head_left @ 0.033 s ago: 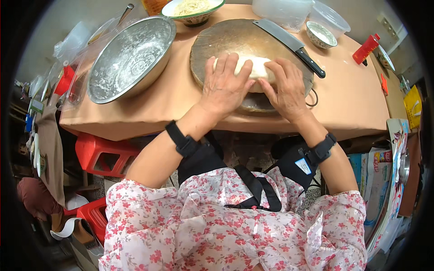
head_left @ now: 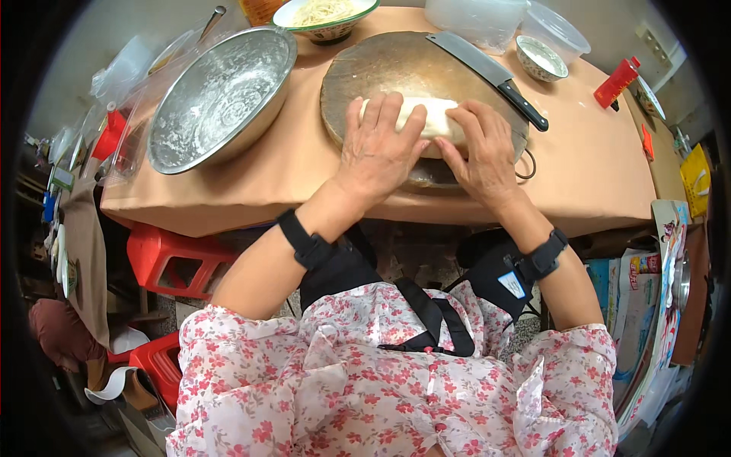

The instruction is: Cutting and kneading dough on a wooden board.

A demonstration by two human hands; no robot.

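Observation:
A pale log of dough lies across a round wooden chopping board. My left hand curls over its left end, fingers bent across the top. Around the right end, my right hand is cupped, with its thumb at the near side. Both thumbs come close together in front of the dough, and the hands hide its two ends. A cleaver with a black handle rests on the board's far right, its handle sticking out past the rim.
Left of the board, a large metal bowl dusted with flour stands tilted. Behind are a bowl of noodles, a small patterned bowl and clear plastic tubs. A red bottle lies at right; a red stool is below the table.
My hands have barely moved. The dough between them has rolled slightly, and its upper edge sits a little lower and straighter.

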